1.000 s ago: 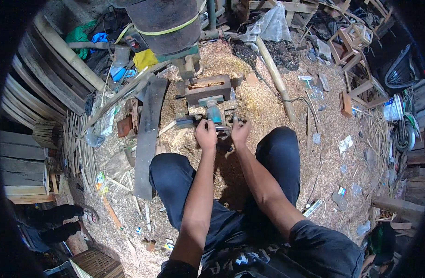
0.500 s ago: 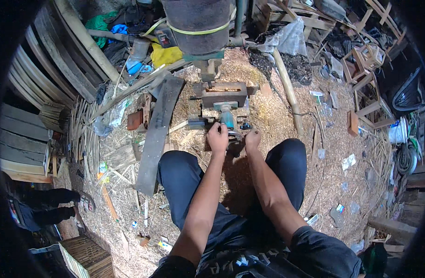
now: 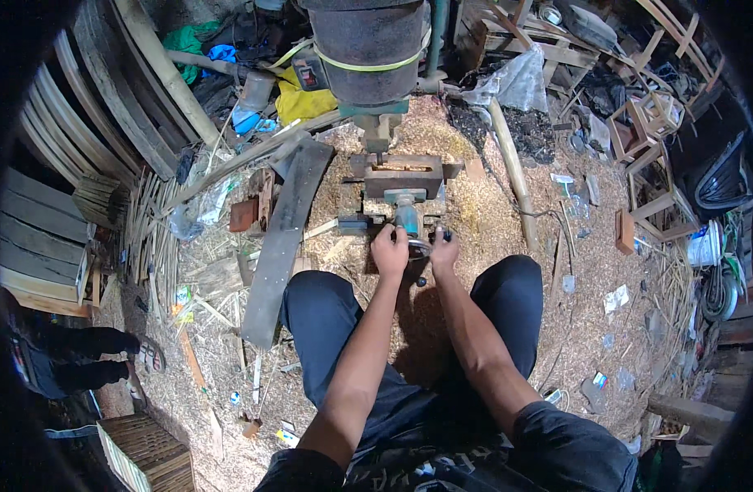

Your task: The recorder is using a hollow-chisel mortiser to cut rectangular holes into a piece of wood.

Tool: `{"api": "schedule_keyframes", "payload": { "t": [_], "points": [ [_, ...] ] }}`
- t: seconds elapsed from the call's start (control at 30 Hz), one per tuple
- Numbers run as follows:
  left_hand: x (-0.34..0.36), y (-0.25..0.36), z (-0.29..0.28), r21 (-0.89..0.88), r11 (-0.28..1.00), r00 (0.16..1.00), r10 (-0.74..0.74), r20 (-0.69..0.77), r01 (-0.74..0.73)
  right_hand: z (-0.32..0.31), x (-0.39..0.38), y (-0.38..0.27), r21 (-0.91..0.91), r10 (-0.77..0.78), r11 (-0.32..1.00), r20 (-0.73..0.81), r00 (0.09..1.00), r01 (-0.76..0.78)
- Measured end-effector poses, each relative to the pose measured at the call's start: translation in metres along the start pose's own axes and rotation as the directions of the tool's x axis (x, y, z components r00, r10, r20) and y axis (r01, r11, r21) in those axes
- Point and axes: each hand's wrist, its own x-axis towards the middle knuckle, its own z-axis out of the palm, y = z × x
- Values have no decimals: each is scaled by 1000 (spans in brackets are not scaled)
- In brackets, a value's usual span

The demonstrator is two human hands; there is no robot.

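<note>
Between my knees stands a machine with a metal handwheel at the near end of its blue-green screw housing. Closed fingers of my left hand grip the wheel's left side. My right hand is closed at its right side, a dark knob showing by the fingers. Another dark knob hangs below the wheel. Beyond the housing, a wooden block with a long slot in its top sits clamped. Just above its far left part is the machine's tool head; its tip is too small to make out.
A large dark drum with a yellowish strap rises over the machine. Left of my work lies a long dark plank. A pole and small wooden frames lie rightward. Another person's legs show at left. Wood shavings cover the floor.
The handwheel has turned, its knobs now in different places. My right hand has shifted slightly. The whole view has moved a little, with the machine appearing lower and farther right.
</note>
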Motion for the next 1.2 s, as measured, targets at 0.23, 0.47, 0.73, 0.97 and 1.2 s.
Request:
{"api": "schedule_keyframes", "payload": {
  "t": [0.23,0.47,0.73,0.97,1.2],
  "points": [
    [0,-3,-3,-61,979,978,-190,86,195,-1,6,-5,106,434,884,178,883,-456],
    [-3,-24,7,-441,812,915,-400,59,383,11,1,8,287,456,782,341,822,-553],
    [-3,-26,4,-473,766,898,-404,172,435,28,3,42,138,218,963,115,969,-233],
    [-3,-29,3,-540,743,917,-353,186,395,16,17,23,432,534,521,507,676,-736],
    [-4,-15,2,-537,757,923,-361,132,372,-3,7,-19,478,642,245,572,511,-843]
  ]
}}
